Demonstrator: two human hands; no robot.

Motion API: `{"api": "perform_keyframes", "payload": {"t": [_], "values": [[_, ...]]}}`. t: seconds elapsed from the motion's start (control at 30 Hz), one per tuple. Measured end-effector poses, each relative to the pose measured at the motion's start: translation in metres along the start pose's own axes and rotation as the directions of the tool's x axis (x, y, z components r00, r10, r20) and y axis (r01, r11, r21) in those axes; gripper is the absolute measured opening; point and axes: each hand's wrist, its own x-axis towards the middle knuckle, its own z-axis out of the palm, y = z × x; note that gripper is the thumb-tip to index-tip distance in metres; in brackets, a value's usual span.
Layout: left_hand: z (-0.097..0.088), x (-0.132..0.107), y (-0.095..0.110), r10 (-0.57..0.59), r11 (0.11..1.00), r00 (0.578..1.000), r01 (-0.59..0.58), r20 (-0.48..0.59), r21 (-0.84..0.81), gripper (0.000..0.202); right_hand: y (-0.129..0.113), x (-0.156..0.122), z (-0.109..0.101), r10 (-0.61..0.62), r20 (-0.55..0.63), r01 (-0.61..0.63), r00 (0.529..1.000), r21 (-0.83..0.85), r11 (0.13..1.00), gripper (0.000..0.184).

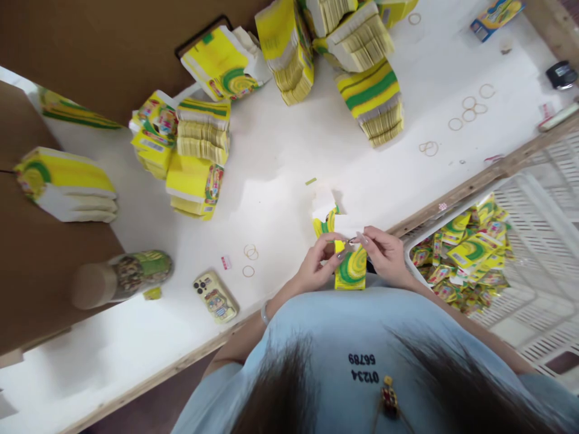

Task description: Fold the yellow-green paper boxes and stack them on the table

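Close to my body, at the table's front edge, is a yellow and green printed carton (351,272) with a white flap raised at its far end. My left hand (320,263) is closed on the carton's left edge near that flap. Pinched fingers of my right hand (385,252) grip the carton's right side at the flap. The fingertips of both hands nearly meet, and whatever lies between them is too small to make out. Just beyond, another carton (322,223) with white flaps rests on the table.
Bundled flat cartons (380,102) stand along the back, with more stacks (194,187) at the left. Rubber bands (469,114), a phone (216,296) and a jar (140,277) lie on the white table (271,199). A white basket (534,253) of small filled cartons stands at right.
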Motion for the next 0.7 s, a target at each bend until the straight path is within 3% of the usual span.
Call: {"api": "perform_keyframes", "payload": {"t": [0.1,0.17,0.23,0.3,0.37,0.43,0.5,0.6,0.7], "values": [[0.003,0.004,0.001,0.068,0.996,0.997,-0.066,-0.031,0.054,0.043,0.001,0.000,0.002,0.023,-0.089,-0.020,0.996,0.040,0.999,0.017],[0.004,0.006,0.002,0.071,0.995,0.997,-0.069,-0.028,0.068,0.052,0.005,-0.001,-0.002,-0.005,-0.097,0.004,0.995,-0.011,1.000,0.026],[0.004,0.006,0.006,0.068,0.992,0.998,-0.068,0.009,0.104,0.051,0.009,-0.001,-0.012,-0.128,0.001,0.128,0.992,-0.114,0.985,0.027],[0.003,0.005,0.009,0.090,0.987,0.996,-0.093,0.027,0.130,0.047,0.011,-0.001,-0.024,-0.260,0.159,0.286,0.952,-0.169,0.943,0.031],[0.002,0.004,0.013,0.093,0.985,0.996,-0.090,-0.016,0.145,0.044,0.007,0.000,-0.032,-0.297,0.269,0.346,0.916,-0.157,0.925,0.046],[0.001,0.004,0.017,0.046,0.984,0.996,-0.032,-0.074,0.177,0.040,0.001,0.000,-0.033,-0.189,0.299,0.240,0.935,-0.142,0.960,0.049],[0.000,0.005,0.020,-0.007,0.975,0.996,0.026,-0.085,0.222,0.041,-0.007,-0.001,-0.028,0.010,0.298,0.021,0.954,-0.101,0.995,0.042],[-0.002,0.005,0.022,-0.035,0.957,0.998,0.050,-0.058,0.286,0.045,-0.017,-0.003,-0.021,0.240,0.351,-0.263,0.905,0.020,0.965,0.041],[-0.002,0.004,0.021,-0.025,0.946,0.999,0.038,-0.043,0.322,0.045,-0.024,-0.002,-0.023,0.305,0.390,-0.359,0.869,0.074,0.930,0.039]]}}
